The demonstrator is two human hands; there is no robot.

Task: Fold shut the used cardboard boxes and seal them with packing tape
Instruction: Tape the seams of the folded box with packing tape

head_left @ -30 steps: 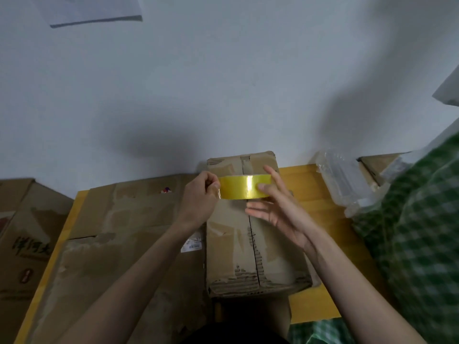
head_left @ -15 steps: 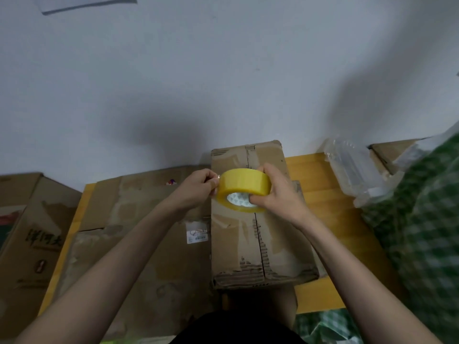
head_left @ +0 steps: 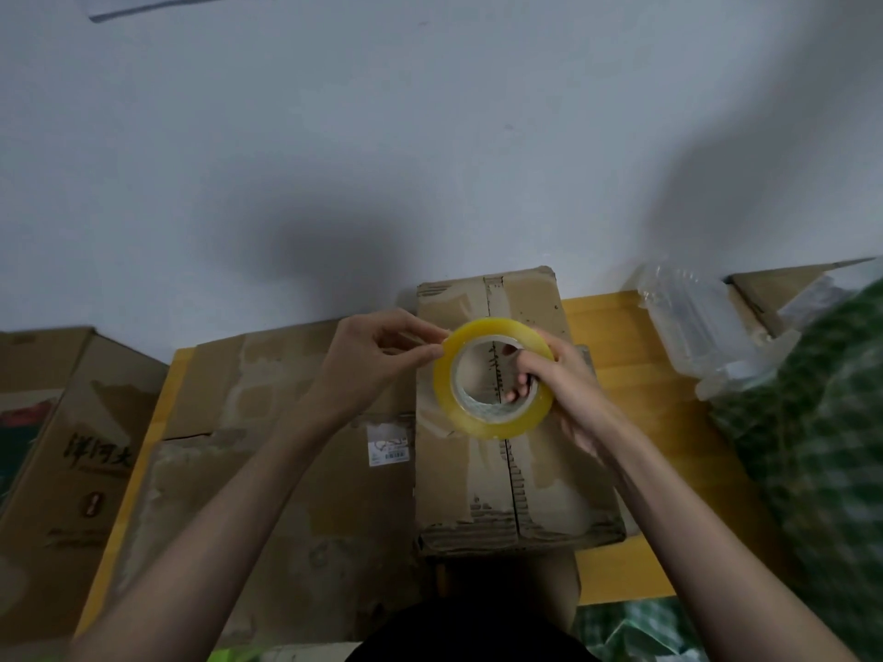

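A worn cardboard box [head_left: 549, 489] stands on a yellow wooden table [head_left: 635, 375], its top flaps folded shut along a centre seam. Above it I hold a roll of yellow packing tape [head_left: 478, 422], tilted so its open core faces me. My right hand [head_left: 568, 389] grips the roll, fingers curled through the core. My left hand [head_left: 382, 360] pinches the roll's upper left edge between thumb and fingertips. No loose tape end is plainly visible.
A large flattened cardboard sheet [head_left: 267, 451] with a white label lies left of the box. Another printed carton [head_left: 57, 451] stands at far left. Clear plastic packaging [head_left: 707, 327] and a further box [head_left: 783, 284] sit at right, next to green checked cloth [head_left: 822, 422].
The roll has been turned from edge-on to face me, and my right hand went from flat against it to fingers hooked through its core. My left hand stays pinching the edge.
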